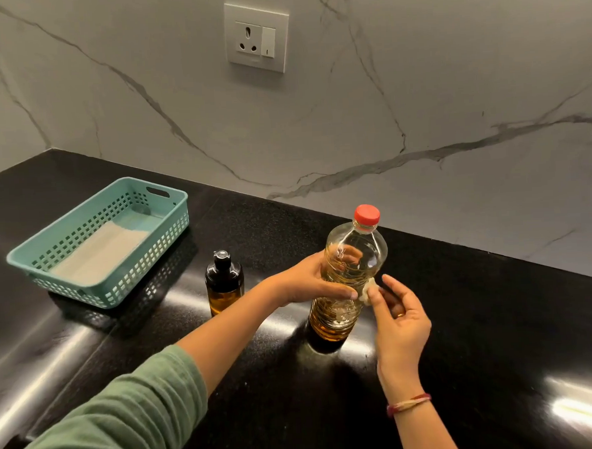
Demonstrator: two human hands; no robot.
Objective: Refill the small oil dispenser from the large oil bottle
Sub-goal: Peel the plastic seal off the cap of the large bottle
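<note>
Bottle (357, 252) with a red cap (367, 216) stands upright on the black surface (253, 226), a little in from the back edge where it meets the marble wall (451, 78). Amber oil shows in its lower part. The left hand (304, 280), reaching out of a green sleeve (125, 405), grips the bottle round the middle, fingers curled behind it and thumb across the front. The right hand (400, 316), a thread band (408, 402) at its wrist, pinches a small white wad (368, 291) between thumb and fingertips against the bottle's right side, just beside the left thumb; the other fingers are loosely spread. The dispenser (224, 286), amber with a black top, stands upright and capped to the left of the bottle, untouched. Further left, toward the back left corner, sits a teal basket (146, 266) with a white folded sheet (100, 251) lying in it. A socket (257, 37) is set in the wall above.
</note>
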